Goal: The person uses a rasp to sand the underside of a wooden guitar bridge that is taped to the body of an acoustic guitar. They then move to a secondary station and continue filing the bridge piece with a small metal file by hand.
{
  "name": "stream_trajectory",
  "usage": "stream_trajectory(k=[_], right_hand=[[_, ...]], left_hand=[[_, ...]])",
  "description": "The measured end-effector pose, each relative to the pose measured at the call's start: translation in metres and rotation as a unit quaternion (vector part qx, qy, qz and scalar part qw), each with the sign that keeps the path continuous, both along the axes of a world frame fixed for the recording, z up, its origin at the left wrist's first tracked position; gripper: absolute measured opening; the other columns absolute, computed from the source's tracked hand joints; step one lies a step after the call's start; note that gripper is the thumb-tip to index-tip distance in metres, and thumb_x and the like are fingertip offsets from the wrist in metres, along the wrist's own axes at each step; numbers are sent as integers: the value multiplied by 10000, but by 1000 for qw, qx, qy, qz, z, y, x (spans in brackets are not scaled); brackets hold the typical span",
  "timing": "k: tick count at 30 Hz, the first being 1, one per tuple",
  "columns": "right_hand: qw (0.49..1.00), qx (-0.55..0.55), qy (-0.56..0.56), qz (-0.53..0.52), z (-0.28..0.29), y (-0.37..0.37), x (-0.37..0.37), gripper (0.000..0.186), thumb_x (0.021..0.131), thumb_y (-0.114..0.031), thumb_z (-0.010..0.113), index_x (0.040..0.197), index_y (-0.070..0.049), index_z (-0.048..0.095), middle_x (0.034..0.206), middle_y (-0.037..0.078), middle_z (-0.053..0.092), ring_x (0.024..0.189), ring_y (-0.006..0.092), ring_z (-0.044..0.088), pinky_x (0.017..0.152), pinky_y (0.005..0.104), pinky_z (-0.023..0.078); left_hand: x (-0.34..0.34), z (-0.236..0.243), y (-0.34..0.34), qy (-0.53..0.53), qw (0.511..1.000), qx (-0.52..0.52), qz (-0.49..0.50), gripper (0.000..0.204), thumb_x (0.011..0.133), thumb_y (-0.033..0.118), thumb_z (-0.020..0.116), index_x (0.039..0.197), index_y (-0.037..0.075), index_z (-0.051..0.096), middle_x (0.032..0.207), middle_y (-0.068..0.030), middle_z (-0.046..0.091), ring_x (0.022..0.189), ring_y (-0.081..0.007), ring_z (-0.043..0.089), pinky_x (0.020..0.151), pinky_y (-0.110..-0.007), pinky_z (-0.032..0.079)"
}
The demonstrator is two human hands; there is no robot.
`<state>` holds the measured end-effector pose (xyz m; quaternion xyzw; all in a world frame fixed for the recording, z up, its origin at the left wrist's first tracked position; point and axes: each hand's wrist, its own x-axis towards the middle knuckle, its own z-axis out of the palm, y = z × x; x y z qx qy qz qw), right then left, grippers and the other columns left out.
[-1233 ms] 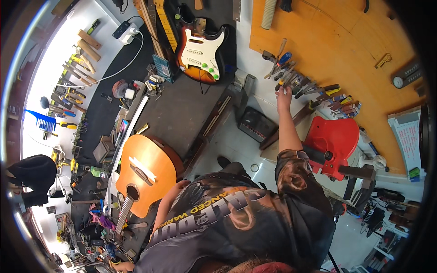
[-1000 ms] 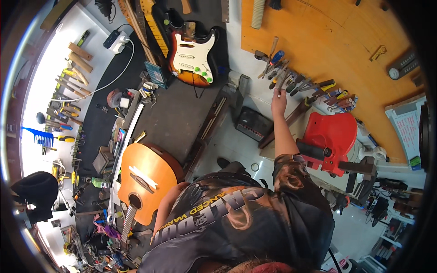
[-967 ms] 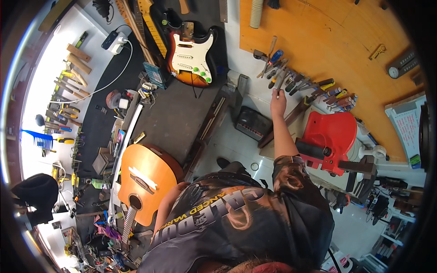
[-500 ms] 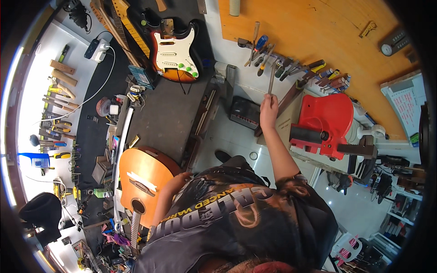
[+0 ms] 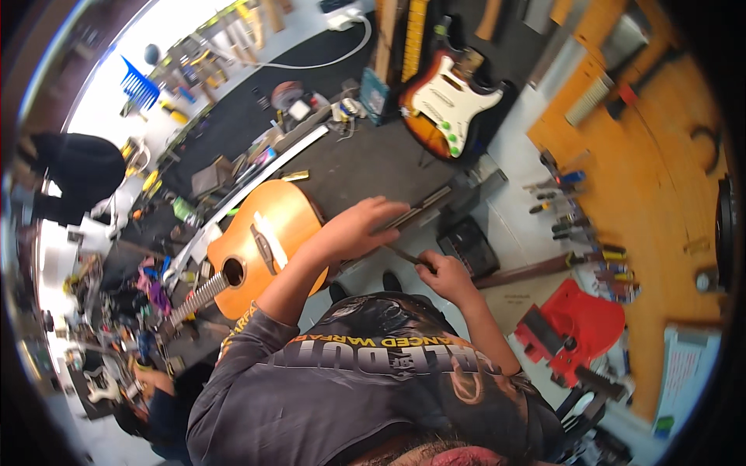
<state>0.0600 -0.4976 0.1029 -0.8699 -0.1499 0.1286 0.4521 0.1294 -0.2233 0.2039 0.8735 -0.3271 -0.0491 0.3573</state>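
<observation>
My left hand [image 5: 365,225] reaches over the front edge of the dark bench, fingers extended, next to the far end of a long, thin metal tool [image 5: 405,254]. My right hand [image 5: 440,276] grips that tool by its near end; whether the left fingers touch it I cannot tell. An acoustic guitar [image 5: 276,200] lies on the bench just left of my left forearm, its neck toward the lower left. Beyond my hands a sunburst electric guitar [image 5: 443,105] with a white pickguard lies at the back of the bench.
A small black amplifier [image 5: 466,248] sits below on the floor. At right are wall tools [image 5: 559,210], a red guitar-shaped body [image 5: 587,318] and an orange board [image 5: 645,202]. Cluttered tools fill the left bench. A co-worker [image 5: 155,412] is at lower left.
My right hand has drawn the tool away from the wall rack, down toward my body. My left hand has risen from beside the acoustic guitar toward it. The view has turned.
</observation>
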Motion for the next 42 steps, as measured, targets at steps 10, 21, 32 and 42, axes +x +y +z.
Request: stream_trajectory(k=[10,21,32,42], right_hand=[[965,63,-6,255,64,82,89,215,1011,-250,736,1079,-46,748,837,69,721,749,205,682,695,351,524],[907,337,196,158,90,131,117,265,1096,-144,639,1339,-38,646,991,1,671,868,69,618,824,250,533],[878,341,292,168,75,179,126,226,1088,-122,625,1294,-30,635,960,-2,638,852,93,623,808,270,518],[873,313,310,210,86,263,113,454,1095,-111,573,1538,-33,513,1122,33,638,946,126,628,877,299,527]], left_hand=[[-94,-8,69,326,912,-78,235,256,1062,220,651,1215,44,759,932,-87,743,846,-228,694,816,-373,557],[-132,-16,87,372,751,-443,317,327,1098,284,644,1274,11,682,869,4,635,742,-68,532,666,-238,426],[-140,-36,101,461,627,-602,179,346,1074,254,652,1300,-6,625,828,-108,726,690,-143,702,657,-244,555],[-159,-54,159,384,686,-578,219,308,1052,246,715,1266,47,614,922,-55,728,778,-108,682,645,-223,484]])
